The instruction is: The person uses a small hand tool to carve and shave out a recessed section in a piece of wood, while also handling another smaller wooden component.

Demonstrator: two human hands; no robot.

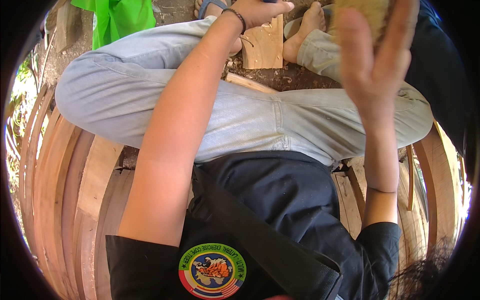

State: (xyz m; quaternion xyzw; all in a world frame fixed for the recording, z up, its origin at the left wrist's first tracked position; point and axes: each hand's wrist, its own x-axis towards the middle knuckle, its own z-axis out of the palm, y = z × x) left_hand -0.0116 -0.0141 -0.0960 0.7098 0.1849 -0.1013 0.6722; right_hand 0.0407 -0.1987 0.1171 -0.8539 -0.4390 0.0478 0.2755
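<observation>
Near the top edge, my left hand (255,11) is closed round a dark blue handle (270,1); the rest of that tool is out of view. Just below and beside this hand, a pale wooden block (263,47) lies on the ground with small shavings on it. My right hand (372,75) is raised at the upper right, its thumb and fingers along either side of a tan, rough wooden piece (364,17). This piece is blurred and cut off by the top edge, so its full shape is hidden.
Bare feet, one in a sandal (206,7), flank the block. A thin wood strip (250,82) lies between my bent legs. Curved wooden slats (75,175) spread around me. A green bag (122,22) is at upper left, dark cloth (440,65) at right.
</observation>
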